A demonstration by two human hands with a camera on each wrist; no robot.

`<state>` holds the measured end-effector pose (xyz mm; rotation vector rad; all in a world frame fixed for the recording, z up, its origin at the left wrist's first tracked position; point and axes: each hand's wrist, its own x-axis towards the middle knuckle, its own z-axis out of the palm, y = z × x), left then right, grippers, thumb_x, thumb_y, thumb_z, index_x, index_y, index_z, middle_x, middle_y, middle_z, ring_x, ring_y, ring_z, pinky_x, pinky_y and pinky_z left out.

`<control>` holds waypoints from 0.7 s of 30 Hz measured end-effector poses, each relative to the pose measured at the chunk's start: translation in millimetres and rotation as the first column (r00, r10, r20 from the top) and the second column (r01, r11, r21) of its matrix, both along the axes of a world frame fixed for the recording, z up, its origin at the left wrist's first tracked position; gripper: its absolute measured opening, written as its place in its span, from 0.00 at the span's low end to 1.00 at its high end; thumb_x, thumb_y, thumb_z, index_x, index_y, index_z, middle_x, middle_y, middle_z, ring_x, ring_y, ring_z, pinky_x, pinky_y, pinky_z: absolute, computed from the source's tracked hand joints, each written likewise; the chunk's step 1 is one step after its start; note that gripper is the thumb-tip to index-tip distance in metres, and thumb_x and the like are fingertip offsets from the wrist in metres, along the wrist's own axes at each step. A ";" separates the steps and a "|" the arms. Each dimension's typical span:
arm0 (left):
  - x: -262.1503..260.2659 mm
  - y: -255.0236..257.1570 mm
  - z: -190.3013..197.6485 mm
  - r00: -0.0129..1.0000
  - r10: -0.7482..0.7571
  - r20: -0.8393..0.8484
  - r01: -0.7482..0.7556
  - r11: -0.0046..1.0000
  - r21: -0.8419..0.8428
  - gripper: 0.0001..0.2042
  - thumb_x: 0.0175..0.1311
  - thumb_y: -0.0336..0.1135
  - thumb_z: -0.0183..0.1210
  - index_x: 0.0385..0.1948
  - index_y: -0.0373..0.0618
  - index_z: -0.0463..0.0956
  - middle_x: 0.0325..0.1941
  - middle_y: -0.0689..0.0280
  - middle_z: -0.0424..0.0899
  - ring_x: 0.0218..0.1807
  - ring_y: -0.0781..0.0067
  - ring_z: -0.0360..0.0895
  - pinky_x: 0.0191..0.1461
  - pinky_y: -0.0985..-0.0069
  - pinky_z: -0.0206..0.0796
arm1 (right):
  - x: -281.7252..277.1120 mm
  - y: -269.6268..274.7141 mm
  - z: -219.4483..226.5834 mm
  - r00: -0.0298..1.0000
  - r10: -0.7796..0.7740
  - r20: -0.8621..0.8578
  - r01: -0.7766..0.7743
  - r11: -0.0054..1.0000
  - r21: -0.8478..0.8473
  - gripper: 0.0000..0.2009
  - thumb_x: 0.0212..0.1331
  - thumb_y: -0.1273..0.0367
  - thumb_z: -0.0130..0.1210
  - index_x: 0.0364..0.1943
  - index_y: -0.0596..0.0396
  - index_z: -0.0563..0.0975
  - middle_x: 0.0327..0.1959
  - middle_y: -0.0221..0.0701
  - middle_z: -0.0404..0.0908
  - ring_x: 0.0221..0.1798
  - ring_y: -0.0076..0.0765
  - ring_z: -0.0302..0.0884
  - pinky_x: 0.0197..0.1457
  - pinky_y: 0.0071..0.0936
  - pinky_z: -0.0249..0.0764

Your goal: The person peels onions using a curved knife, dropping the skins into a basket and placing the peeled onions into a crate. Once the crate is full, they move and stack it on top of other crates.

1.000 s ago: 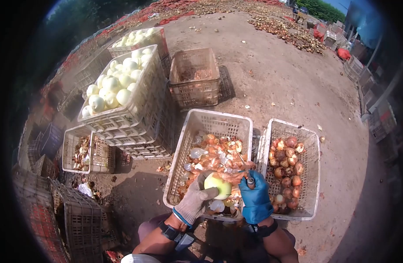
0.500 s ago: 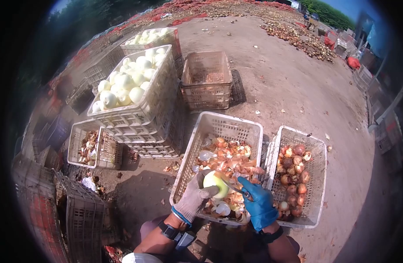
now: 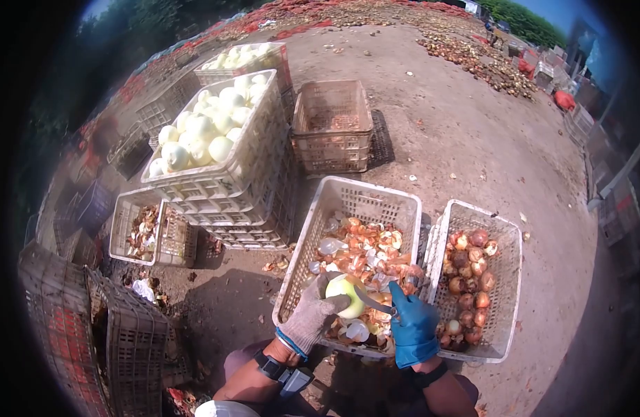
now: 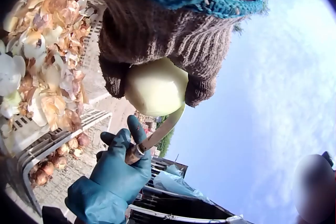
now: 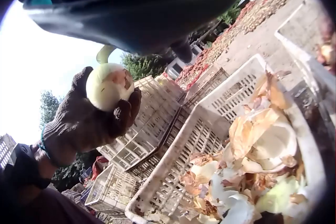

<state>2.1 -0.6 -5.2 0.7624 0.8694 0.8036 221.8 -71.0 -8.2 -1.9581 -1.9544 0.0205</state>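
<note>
Outdoors on bare ground (image 3: 459,132), left hand (image 3: 311,313) gripping pale onion (image 3: 345,296), right hand (image 3: 414,326) curled round knife (image 3: 377,304).

1. Left hand (image 3: 311,313): its glove (image 4: 165,37) is matt, ribbed, rough-looking knit cloth.
2. Right hand (image 3: 412,326): its glove (image 4: 114,175) looks rubbery, smooth, faintly glossy.
3. Knife (image 3: 377,304) at the right hand: smooth metal blade.
4. Peeled onion (image 3: 345,295) in the left hand: smooth, soft sheen.
5. Crate (image 3: 375,187) below both hands: scuffed, matt plastic.
6. Skins (image 3: 365,251) below both hands: papery, crinkled.
</note>
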 end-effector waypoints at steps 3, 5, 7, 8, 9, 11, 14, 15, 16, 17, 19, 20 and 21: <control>0.6 -0.9 1.2 1.000 0.012 -0.027 -0.012 1.000 0.010 0.32 0.56 0.26 0.66 0.66 0.39 0.67 0.55 0.60 0.81 0.57 0.65 0.81 0.64 0.70 0.75 | -14.6 -0.4 -41.2 0.548 -0.161 -0.821 0.135 0.986 -0.103 0.22 0.63 0.73 0.66 0.63 0.49 0.81 0.33 0.29 0.86 0.31 0.30 0.84 0.36 0.33 0.79; -3.2 -0.2 -0.7 0.990 -0.011 -0.140 0.027 0.994 0.107 0.31 0.55 0.28 0.69 0.64 0.40 0.69 0.55 0.61 0.81 0.57 0.66 0.80 0.64 0.70 0.74 | -9.7 -1.7 -25.2 0.200 -0.338 -0.920 0.022 0.940 -0.341 0.21 0.66 0.69 0.67 0.63 0.51 0.80 0.36 0.26 0.86 0.36 0.24 0.83 0.43 0.29 0.79; -2.1 1.3 8.7 0.933 0.022 -0.359 0.097 0.946 0.310 0.30 0.52 0.32 0.72 0.59 0.39 0.72 0.51 0.60 0.82 0.53 0.66 0.81 0.61 0.69 0.74 | -7.6 2.2 -2.8 0.143 -0.362 -0.921 -0.075 0.924 -0.374 0.22 0.67 0.67 0.68 0.64 0.53 0.79 0.40 0.25 0.86 0.42 0.22 0.83 0.50 0.27 0.79; -1.3 0.9 11.3 0.887 0.050 -0.460 0.154 0.905 0.397 0.29 0.51 0.34 0.74 0.56 0.39 0.74 0.50 0.59 0.83 0.51 0.66 0.81 0.59 0.68 0.74 | -7.5 2.3 1.2 0.257 -0.283 -0.924 -0.090 0.945 -0.314 0.24 0.66 0.66 0.69 0.65 0.53 0.78 0.42 0.26 0.87 0.45 0.23 0.83 0.53 0.27 0.79; 0.1 1.6 8.9 0.886 0.063 -0.460 0.161 0.888 0.431 0.32 0.47 0.35 0.77 0.56 0.40 0.74 0.52 0.58 0.82 0.52 0.66 0.81 0.60 0.69 0.74 | -7.2 2.6 5.2 0.366 -0.199 -0.909 -0.111 0.960 -0.255 0.25 0.66 0.66 0.69 0.66 0.54 0.77 0.45 0.26 0.88 0.48 0.24 0.84 0.56 0.26 0.78; 3.0 -0.3 21.2 0.830 0.093 -0.550 0.245 0.825 0.510 0.32 0.47 0.35 0.77 0.56 0.40 0.74 0.53 0.58 0.82 0.52 0.66 0.81 0.60 0.69 0.74 | -6.1 3.8 17.2 0.412 -0.124 -0.903 -0.125 0.974 -0.191 0.29 0.64 0.66 0.71 0.68 0.53 0.75 0.52 0.29 0.87 0.53 0.26 0.83 0.60 0.26 0.78; 10.3 -3.8 29.1 0.836 0.053 -0.547 0.276 0.820 0.501 0.35 0.45 0.37 0.79 0.59 0.41 0.73 0.54 0.58 0.81 0.55 0.64 0.82 0.62 0.67 0.74 | -6.6 4.7 18.5 0.397 -0.004 -0.918 -0.176 0.981 -0.081 0.35 0.60 0.69 0.73 0.72 0.54 0.70 0.66 0.34 0.80 0.62 0.30 0.80 0.67 0.29 0.77; 11.8 -6.1 28.8 0.831 0.046 -0.554 0.287 0.817 0.499 0.36 0.45 0.37 0.79 0.59 0.41 0.73 0.54 0.58 0.81 0.56 0.63 0.82 0.62 0.67 0.75 | -7.7 3.9 16.6 0.365 0.020 -0.931 -0.183 0.982 -0.051 0.36 0.60 0.70 0.73 0.72 0.54 0.70 0.67 0.34 0.79 0.63 0.30 0.80 0.68 0.30 0.77; 13.3 -8.3 27.8 0.826 0.039 -0.562 0.299 0.815 0.497 0.37 0.45 0.37 0.79 0.60 0.42 0.73 0.54 0.57 0.82 0.56 0.62 0.82 0.63 0.66 0.75 | -8.8 2.7 16.3 0.333 0.043 -0.942 -0.189 0.982 -0.022 0.36 0.59 0.70 0.73 0.72 0.54 0.70 0.68 0.34 0.78 0.64 0.30 0.79 0.69 0.30 0.77; 13.3 -7.8 22.6 0.788 0.065 -0.613 0.358 0.760 0.542 0.38 0.45 0.38 0.79 0.62 0.42 0.73 0.56 0.56 0.82 0.59 0.59 0.82 0.64 0.66 0.75 | -9.7 1.6 19.0 0.318 0.044 -0.947 -0.177 0.984 -0.013 0.35 0.60 0.70 0.73 0.72 0.56 0.70 0.67 0.33 0.79 0.65 0.31 0.78 0.69 0.31 0.77; 16.0 -9.4 21.8 0.762 0.097 -0.641 0.385 0.727 0.568 0.38 0.45 0.38 0.78 0.62 0.42 0.73 0.56 0.55 0.82 0.59 0.58 0.82 0.64 0.66 0.74 | -4.8 0.9 15.2 0.354 0.086 -0.931 -0.182 0.983 0.021 0.32 0.61 0.72 0.71 0.70 0.56 0.72 0.66 0.34 0.81 0.64 0.33 0.80 0.67 0.32 0.78; 16.6 -9.5 21.9 0.748 0.117 -0.654 0.398 0.710 0.582 0.37 0.45 0.37 0.78 0.62 0.42 0.73 0.57 0.55 0.82 0.59 0.57 0.82 0.64 0.66 0.74 | -2.6 1.2 11.8 0.370 0.109 -0.923 -0.187 0.982 0.041 0.31 0.61 0.73 0.70 0.70 0.56 0.73 0.65 0.35 0.82 0.63 0.34 0.81 0.67 0.32 0.79; 17.0 -10.1 23.4 0.728 0.130 -0.673 0.417 0.696 0.585 0.38 0.45 0.37 0.78 0.62 0.42 0.72 0.57 0.55 0.81 0.60 0.58 0.82 0.64 0.66 0.74 | -0.5 1.7 7.7 0.460 0.102 -0.882 -0.129 0.991 0.047 0.30 0.62 0.74 0.70 0.69 0.55 0.74 0.63 0.36 0.83 0.62 0.36 0.82 0.65 0.32 0.79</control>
